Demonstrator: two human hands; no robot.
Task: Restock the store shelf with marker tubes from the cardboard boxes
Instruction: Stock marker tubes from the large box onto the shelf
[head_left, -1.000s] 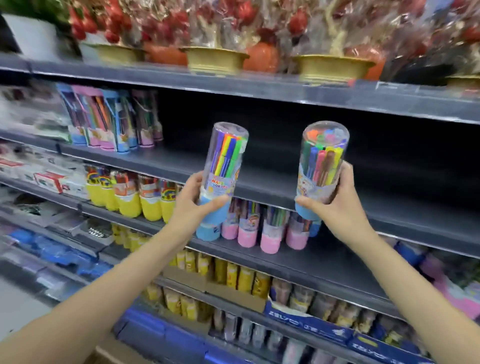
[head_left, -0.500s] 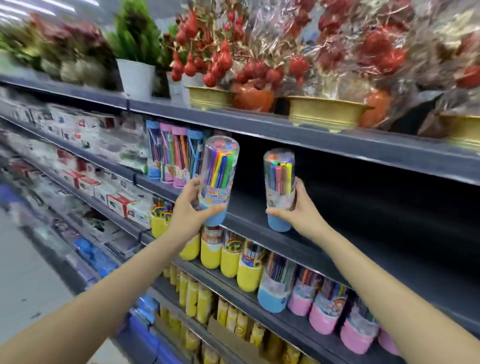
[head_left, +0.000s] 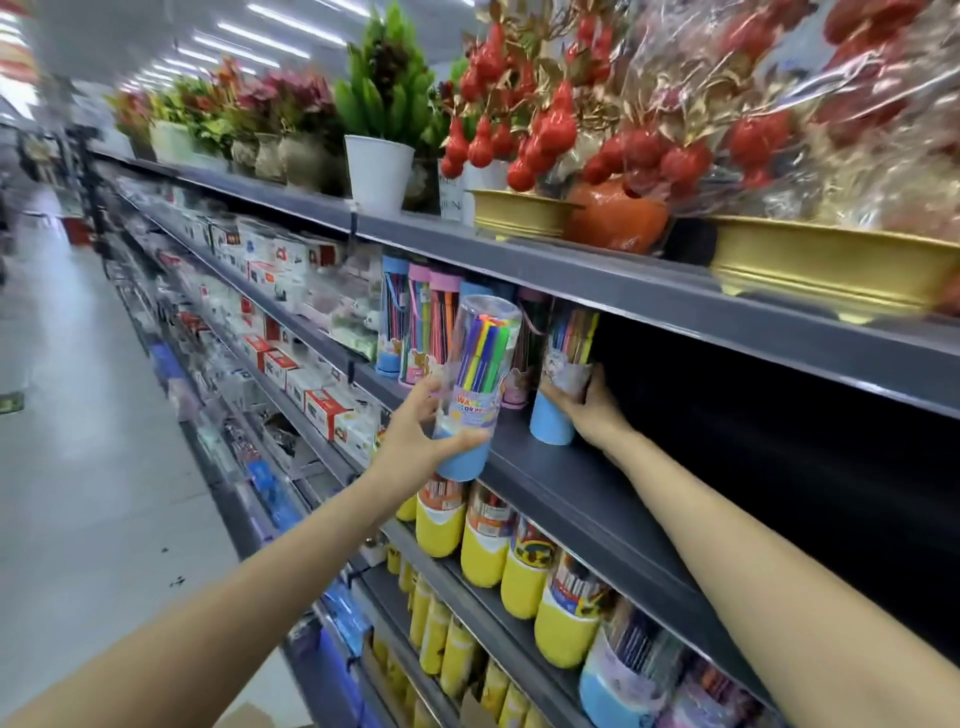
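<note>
Two clear plastic marker tubes with blue bases are gripped. Left hand (head_left: 415, 441) holds one tube (head_left: 475, 389) before the dark shelf (head_left: 571, 483). Right hand (head_left: 597, 410) grasps the other tube (head_left: 563, 384) standing there.

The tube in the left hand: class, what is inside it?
Through the clear wall of the tube show upright markers in purple, blue, yellow, orange and green. The label, the blue base and the left hand's fingers cover their lower ends.

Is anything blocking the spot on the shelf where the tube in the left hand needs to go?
Nothing visible does. The left hand holds its marker tube just before the shelf, whose bare part lies open beside it.
</note>
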